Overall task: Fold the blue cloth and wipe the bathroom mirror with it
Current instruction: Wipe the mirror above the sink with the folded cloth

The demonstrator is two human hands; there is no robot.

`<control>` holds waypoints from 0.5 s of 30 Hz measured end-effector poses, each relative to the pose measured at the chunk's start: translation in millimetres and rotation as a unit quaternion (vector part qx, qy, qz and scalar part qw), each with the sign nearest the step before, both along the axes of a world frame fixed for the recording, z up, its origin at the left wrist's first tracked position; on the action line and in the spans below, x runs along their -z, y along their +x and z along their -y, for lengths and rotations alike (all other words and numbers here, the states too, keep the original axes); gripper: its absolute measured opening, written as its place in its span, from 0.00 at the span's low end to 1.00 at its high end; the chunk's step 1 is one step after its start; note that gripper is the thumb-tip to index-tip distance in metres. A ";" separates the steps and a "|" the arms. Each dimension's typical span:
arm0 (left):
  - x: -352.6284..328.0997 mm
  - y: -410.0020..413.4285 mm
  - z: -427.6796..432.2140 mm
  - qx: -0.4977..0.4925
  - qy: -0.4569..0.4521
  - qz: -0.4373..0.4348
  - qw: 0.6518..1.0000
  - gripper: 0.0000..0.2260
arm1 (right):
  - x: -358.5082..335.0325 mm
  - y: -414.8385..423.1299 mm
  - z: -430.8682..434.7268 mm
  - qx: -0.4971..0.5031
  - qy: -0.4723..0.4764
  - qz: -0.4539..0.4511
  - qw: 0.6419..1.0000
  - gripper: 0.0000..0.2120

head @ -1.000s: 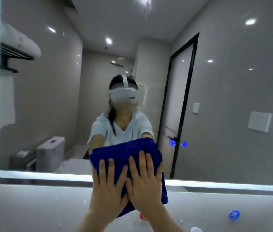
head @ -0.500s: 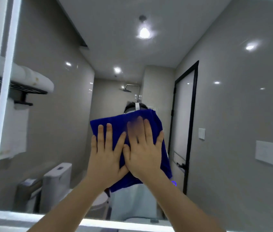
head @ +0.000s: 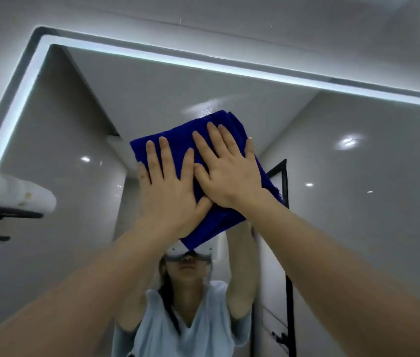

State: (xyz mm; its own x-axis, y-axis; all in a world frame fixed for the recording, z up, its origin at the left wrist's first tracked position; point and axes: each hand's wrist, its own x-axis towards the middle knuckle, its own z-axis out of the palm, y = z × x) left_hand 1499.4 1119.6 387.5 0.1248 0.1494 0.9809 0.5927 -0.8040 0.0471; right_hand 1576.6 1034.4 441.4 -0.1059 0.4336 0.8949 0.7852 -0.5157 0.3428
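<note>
**2 flat hands press a blue cloth high on the mirror**

Nearest, 2 bare arms reach up and away. The left hand (head: 170, 191) lies flat on the folded, fuzzy dark blue cloth (head: 211, 225), with its fingers straight and a little spread. The right hand (head: 229, 171) lies flat just beside it on the right, fingers straight too, and it touches the left hand. Neither hand grips; both press on the cloth.

The cloth is against the glass of the big bathroom mirror (head: 152, 99), high up near the middle. It sits under the glowing white light strip (head: 203, 65) along the mirror's top edge.

Farther off, in the glass, a person in a pale blue shirt (head: 178, 325) wears a white headset (head: 178, 249). At the far left a white rolled towel (head: 21, 199) sits on a black shelf. At the right is a black door frame (head: 285, 181).
</note>
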 end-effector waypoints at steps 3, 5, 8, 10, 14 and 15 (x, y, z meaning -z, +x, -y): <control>-39.2 9.8 5.8 -0.003 -0.007 0.011 1.000 0.37 | -43.2 5.7 5.6 0.000 -0.007 0.014 1.000 0.26; -62.0 15.9 9.4 -0.005 -0.005 0.016 1.000 0.37 | -65.9 12.1 9.6 0.000 -0.007 0.018 1.000 0.26; -87.0 26.3 17.5 0.004 0.017 0.013 1.000 0.36 | -84.7 26.8 20.0 -0.002 0.015 0.007 1.000 0.26; -97.2 37.7 28.1 0.013 0.037 -0.005 0.999 0.35 | -88.0 41.5 32.5 -0.006 0.048 -0.020 0.999 0.26; -98.7 60.3 47.6 0.019 0.081 -0.029 0.996 0.34 | -74.6 66.7 53.0 -0.009 0.097 -0.068 0.993 0.26; -97.6 62.9 47.8 0.020 0.091 -0.026 0.995 0.34 | -70.6 68.9 54.1 -0.013 0.105 -0.072 0.992 0.26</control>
State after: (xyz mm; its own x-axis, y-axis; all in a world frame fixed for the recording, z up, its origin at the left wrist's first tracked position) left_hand 1562.4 1071.8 485.0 0.1788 -0.0359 0.9832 0.5585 -0.8190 -0.1315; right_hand 1645.5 980.3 512.1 0.0210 0.2348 0.9718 0.8328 -0.5420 0.1129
